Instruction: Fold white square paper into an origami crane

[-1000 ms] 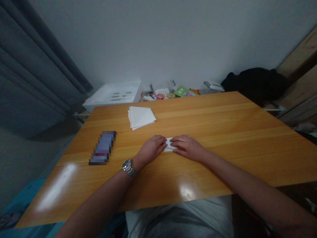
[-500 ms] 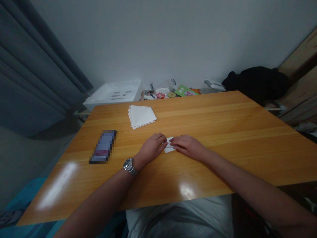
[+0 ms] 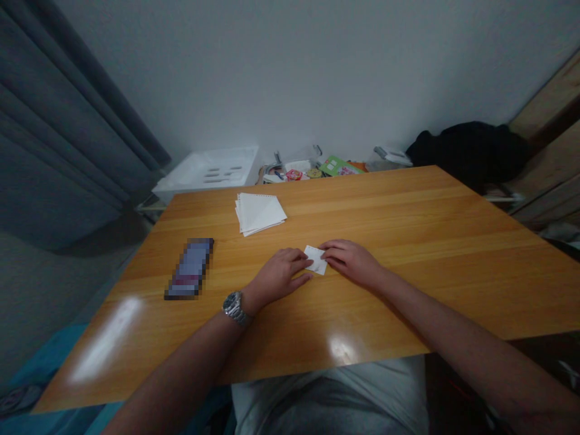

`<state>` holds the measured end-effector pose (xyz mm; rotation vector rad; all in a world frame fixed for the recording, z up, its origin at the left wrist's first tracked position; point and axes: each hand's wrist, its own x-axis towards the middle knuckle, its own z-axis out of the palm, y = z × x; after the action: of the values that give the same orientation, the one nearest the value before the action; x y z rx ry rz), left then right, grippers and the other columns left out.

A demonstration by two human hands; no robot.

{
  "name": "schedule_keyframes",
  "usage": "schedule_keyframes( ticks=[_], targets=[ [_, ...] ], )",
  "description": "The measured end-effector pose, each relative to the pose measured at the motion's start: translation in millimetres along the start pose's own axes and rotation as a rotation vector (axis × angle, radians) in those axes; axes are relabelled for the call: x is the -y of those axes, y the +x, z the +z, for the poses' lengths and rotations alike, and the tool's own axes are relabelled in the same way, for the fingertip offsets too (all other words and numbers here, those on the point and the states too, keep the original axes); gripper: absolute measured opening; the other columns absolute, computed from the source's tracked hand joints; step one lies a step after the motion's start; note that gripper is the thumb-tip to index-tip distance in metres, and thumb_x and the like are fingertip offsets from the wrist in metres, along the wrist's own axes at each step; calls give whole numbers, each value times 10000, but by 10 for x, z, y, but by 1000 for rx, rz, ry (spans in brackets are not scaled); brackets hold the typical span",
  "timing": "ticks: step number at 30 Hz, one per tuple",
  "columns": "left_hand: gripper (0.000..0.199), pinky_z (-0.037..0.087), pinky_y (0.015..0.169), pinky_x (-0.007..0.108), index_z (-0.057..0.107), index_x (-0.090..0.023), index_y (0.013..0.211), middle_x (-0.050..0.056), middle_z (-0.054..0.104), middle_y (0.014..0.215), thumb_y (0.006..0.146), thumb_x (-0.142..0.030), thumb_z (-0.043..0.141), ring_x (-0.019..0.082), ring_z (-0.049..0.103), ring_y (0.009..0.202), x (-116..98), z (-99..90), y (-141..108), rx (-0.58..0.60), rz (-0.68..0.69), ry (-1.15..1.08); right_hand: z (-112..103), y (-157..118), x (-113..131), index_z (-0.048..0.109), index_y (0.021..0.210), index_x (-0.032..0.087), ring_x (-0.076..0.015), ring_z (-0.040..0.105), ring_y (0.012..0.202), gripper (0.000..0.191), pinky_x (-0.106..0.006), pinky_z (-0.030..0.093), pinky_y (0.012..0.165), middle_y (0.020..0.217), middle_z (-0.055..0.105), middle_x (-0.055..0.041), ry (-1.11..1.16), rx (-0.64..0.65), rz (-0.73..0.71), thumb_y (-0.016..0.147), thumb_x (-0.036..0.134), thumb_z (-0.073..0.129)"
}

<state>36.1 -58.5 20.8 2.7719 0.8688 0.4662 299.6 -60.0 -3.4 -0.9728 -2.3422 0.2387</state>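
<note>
A small folded piece of white paper [image 3: 316, 260] lies on the wooden table between my two hands, turned slightly askew. My left hand [image 3: 283, 272] rests at its left edge, fingertips on the paper and the thumb spread away below it on the wood. At the opposite edge, my right hand [image 3: 351, 260] has its fingers bent round the paper's right side and grips it there. A silver watch [image 3: 235, 307] circles my left wrist.
Loose white sheets [image 3: 261, 213] lie in a stack toward the back of the table [image 3: 385, 211]. A phone [image 3: 190, 269], its screen blurred out, is at the left. Beyond the far edge stand a white plastic tray [image 3: 212, 166] and assorted small items, including a green packet [image 3: 339, 166].
The folded paper has turned and shifted slightly right, with more of its face showing. My left thumb has come off it, and my right hand has moved a little up and right.
</note>
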Motion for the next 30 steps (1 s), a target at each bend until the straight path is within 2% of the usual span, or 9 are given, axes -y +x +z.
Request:
schedule_keyframes(
  ticks=[5, 10, 13, 17, 20, 26, 30],
  targets=[
    [340, 483, 989, 413, 658, -216, 1255, 101, 667, 1159, 1007, -396, 510, 244, 615, 1088, -47, -22, -7, 29, 30, -33, -11, -9, -37, 731, 1022, 215, -241, 650, 1099, 186, -428, 536, 946, 1191, 701, -105, 11, -11, 43, 940, 129, 587],
    [399, 446, 1088, 437, 614, -226, 1334, 112, 589, 1371, 1014, -427, 487, 263, 555, 1258, -26, 13, -34, 41, 37, -20, -24, -3, -11, 707, 1063, 220, -226, 645, 1048, 179, -394, 532, 920, 1130, 692, -95, 58, -29, 103, 942, 157, 591],
    [456, 443, 1100, 455, 567, -223, 1393, 120, 553, 1433, 1012, -457, 480, 276, 545, 1283, -33, 39, -45, 64, 5, 14, -40, 4, 3, 688, 1075, 215, -221, 638, 1008, 170, -372, 527, 893, 1073, 679, -88, 77, -54, 151, 934, 169, 607],
    [507, 436, 1104, 481, 532, -200, 1429, 146, 536, 1444, 1005, -474, 486, 299, 534, 1288, -86, 55, -45, 63, -33, 51, -50, 6, 24, 694, 984, 209, -214, 635, 934, 93, -354, 525, 838, 991, 667, -75, 91, -101, 210, 933, 207, 617],
    [520, 440, 1105, 468, 501, -186, 1447, 150, 552, 1425, 1010, -468, 476, 288, 533, 1288, -117, 62, -46, 54, -46, 28, -50, 5, 55, 713, 946, 209, -209, 637, 904, 123, -354, 529, 826, 967, 670, -74, 113, -126, 202, 949, 229, 591],
    [506, 435, 1109, 452, 535, -155, 1398, 161, 565, 1394, 1002, -466, 492, 287, 535, 1272, -145, 59, -44, 46, -50, 14, -56, 9, 132, 729, 1018, 215, -221, 657, 917, 156, -370, 545, 840, 993, 696, -84, 96, -148, 206, 947, 296, 616],
    [502, 432, 1101, 465, 536, -180, 1399, 146, 574, 1357, 995, -476, 500, 290, 536, 1255, -179, 45, -35, 52, -30, 23, -35, 4, 149, 724, 1065, 219, -232, 666, 959, 166, -378, 546, 869, 1041, 710, -91, 71, -119, 196, 953, 277, 616]
  ],
)
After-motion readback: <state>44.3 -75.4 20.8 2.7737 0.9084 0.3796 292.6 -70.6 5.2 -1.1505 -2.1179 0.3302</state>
